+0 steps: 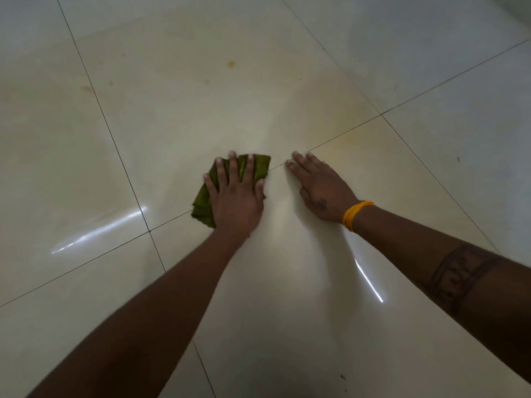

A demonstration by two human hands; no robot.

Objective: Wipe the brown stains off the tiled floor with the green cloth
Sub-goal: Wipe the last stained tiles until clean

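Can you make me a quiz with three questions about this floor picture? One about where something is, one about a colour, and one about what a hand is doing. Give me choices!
1. Where is the green cloth?
A. Under the left hand
B. Under the right hand
C. Lying alone on the far tiles

2. What colour is the band on the right wrist?
A. Blue
B. Orange-yellow
C. White

3. What is the right hand doing?
A. Squeezing the cloth in a fist
B. Lifted high off the floor
C. Resting flat on the tiled floor with straight fingers

Answers:
1. A, the left hand presses down on the cloth with its fingers spread over it.
2. B, the band shows bright orange-yellow at the wrist.
3. C, its palm and fingers lie flat on the tile, apart from the cloth.
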